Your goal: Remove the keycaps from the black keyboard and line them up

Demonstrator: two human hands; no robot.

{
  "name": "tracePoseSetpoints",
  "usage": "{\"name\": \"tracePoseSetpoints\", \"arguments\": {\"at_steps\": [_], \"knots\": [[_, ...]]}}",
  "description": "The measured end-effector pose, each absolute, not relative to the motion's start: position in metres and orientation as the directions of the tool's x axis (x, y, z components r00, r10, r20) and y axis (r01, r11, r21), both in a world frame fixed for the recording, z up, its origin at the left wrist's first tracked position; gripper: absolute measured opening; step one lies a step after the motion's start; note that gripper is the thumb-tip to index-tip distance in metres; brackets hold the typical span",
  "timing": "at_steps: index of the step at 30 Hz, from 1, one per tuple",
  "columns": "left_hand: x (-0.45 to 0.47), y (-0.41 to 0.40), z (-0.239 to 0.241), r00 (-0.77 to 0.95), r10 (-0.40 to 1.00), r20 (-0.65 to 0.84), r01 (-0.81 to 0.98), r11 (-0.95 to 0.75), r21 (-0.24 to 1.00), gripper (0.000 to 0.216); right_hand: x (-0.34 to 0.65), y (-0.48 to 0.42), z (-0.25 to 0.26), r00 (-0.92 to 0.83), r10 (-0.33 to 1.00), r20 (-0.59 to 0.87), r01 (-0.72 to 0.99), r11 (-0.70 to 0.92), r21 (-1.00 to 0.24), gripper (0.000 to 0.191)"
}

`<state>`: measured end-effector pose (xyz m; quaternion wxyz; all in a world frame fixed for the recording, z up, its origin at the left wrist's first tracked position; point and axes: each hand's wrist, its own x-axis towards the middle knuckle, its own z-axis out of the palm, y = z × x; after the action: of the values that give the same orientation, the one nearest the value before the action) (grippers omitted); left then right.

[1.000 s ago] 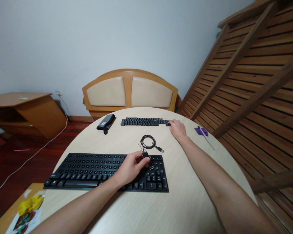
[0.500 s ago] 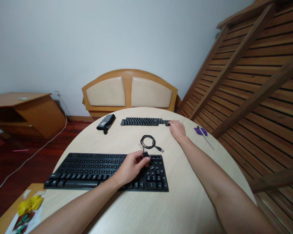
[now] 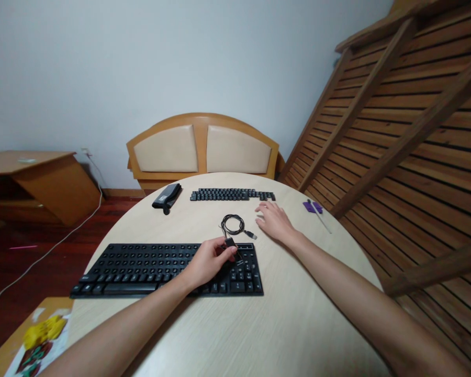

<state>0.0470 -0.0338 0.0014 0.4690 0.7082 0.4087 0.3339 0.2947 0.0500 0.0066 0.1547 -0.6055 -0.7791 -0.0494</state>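
The left hand [image 3: 204, 260] grasps a small black tool [image 3: 230, 242] between thumb and fingers, with thin wires sticking out of both ends. The right hand [image 3: 275, 222] is released, its fingers loosely spread and holding nothing; whether its fingertips touch the table [image 3: 298, 314] I cannot tell.

Under the left hand and stretching well out to its left lies a black keyboard [image 3: 133, 263]. The keyboard's upper rows show small sockets, while keys sit along its nearest rows and in the block just right of the left hand. The wires at the tool's near end hang over that block.

Just beyond the left hand, and to the left of the right hand, a black cable [image 3: 243, 225] lies in a coil, its plug [image 3: 250, 235] pointing toward the right hand's side. Beyond the right hand's fingertips, loose keys [image 3: 222, 194] stand in close rows running off to the left, a smaller group of them nearest the fingers.

Farther out to the left of those keys, beyond the left hand, is a folded dark pouch [image 3: 167, 196]. To the right of the right hand, a purple thing [image 3: 315, 207] lies with a thin pale stick [image 3: 322, 215] across it.
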Motion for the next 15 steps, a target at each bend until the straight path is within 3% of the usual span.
{"name": "tracePoseSetpoints", "arguments": {"at_steps": [4,7,11,15], "knots": [[0.047,-0.034,0.002,0.468,0.877,0.111,0.256,-0.254,0.933,0.032,0.281,-0.001,0.025,-0.434,0.881,0.191,0.785,0.473,-0.401,0.027],[0.048,-0.036,0.005,0.493,0.860,0.128,0.266,-0.289,0.920,0.032,0.282,-0.035,0.034,-0.614,0.780,0.124,0.609,0.567,-0.555,0.053],[0.050,-0.038,0.008,0.511,0.848,0.140,0.267,-0.311,0.912,0.031,0.289,-0.058,0.031,-0.692,0.720,0.051,0.554,0.575,-0.602,0.094],[0.056,-0.040,0.009,0.508,0.852,0.127,0.269,-0.297,0.916,0.033,0.286,-0.058,0.024,-0.716,0.695,0.058,0.527,0.593,-0.609,0.095]]}}
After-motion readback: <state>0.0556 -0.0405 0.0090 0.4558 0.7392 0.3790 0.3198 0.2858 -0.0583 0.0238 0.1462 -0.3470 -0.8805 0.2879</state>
